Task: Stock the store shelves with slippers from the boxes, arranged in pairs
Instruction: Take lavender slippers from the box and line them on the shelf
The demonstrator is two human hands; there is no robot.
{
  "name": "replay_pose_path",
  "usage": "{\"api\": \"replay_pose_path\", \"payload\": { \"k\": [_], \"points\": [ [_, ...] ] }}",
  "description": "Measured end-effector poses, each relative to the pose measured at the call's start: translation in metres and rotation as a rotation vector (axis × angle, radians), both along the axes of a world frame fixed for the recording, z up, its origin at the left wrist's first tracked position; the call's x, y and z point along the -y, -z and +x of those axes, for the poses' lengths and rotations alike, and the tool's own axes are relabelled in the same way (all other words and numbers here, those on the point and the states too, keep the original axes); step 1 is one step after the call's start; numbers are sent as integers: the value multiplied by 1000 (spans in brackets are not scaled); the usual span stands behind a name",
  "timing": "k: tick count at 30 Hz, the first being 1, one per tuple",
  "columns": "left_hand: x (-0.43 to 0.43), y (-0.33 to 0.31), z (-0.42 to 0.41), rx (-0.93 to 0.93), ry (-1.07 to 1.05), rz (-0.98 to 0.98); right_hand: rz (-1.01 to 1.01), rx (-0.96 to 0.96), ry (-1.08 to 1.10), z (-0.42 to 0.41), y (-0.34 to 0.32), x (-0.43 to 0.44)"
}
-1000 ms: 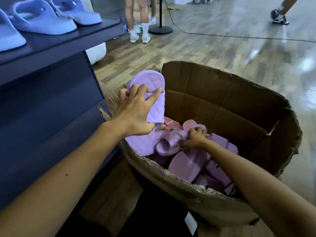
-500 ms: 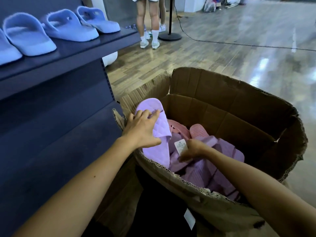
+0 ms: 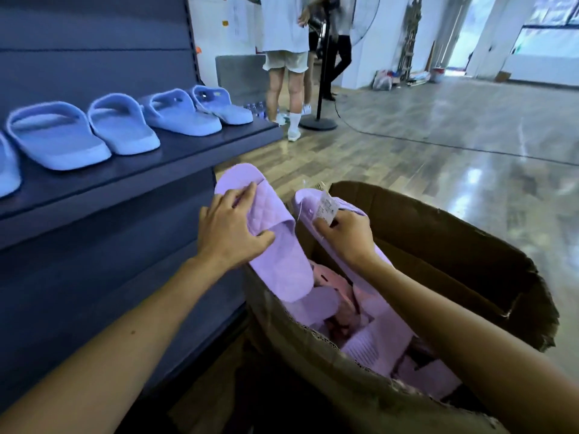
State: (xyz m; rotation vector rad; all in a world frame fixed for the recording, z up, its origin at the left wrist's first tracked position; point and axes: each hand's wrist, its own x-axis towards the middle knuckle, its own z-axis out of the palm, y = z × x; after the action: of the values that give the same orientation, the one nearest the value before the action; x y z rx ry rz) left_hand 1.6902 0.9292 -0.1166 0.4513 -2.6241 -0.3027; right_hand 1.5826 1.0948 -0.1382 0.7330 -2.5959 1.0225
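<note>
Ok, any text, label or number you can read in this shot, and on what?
Nothing legible.
Paper tag on the lilac slipper in the right hand: printed lines, too blurred to read.
Sheets on the back wall: too small to read.

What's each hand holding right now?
Left hand: grips a quilted lilac slipper.
Right hand: grips a second lilac slipper, tag attached.

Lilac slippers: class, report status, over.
Left hand grips quilted lilac foam slipper. Right hand grips tagged lilac slipper above brown cardboard box. Blue foam slippers occupy dark shelf.
</note>
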Motion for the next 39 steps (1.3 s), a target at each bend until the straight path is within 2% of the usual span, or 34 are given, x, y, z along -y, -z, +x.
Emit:
{"api": "replay_pose_path", "payload": {
  "k": [4,7,11,16,22,25,30,33,36,39],
  "points": [
    [19,-33,23,0,-39,146,53,28,-77,18,-36,25],
    [27,-76,43,60,-78,185,92,85,-129,39,-84,39],
    [29,-147,80,191,-93,211,200,139,-259,75,-163,51],
    [27,-254,142,207,-107,366,243,239,-424,121,-278,59],
    [32,-357,227,280,-203,348,294,306,-651,187,-365,72],
    [37,-388,281,314,-266,371,316,300,-754,229,-390,83],
    [52,-411,383,317,-378,380,420,298,-898,319,-393,121],
    [62,-417,459,364,-448,316,450,326,-953,392,-400,145],
    [69,-416,545,443,-611,232,467,235,-994,474,-400,169],
    [75,-409,636,454,-745,186,507,276,-986,563,-392,196]
  ]
}}
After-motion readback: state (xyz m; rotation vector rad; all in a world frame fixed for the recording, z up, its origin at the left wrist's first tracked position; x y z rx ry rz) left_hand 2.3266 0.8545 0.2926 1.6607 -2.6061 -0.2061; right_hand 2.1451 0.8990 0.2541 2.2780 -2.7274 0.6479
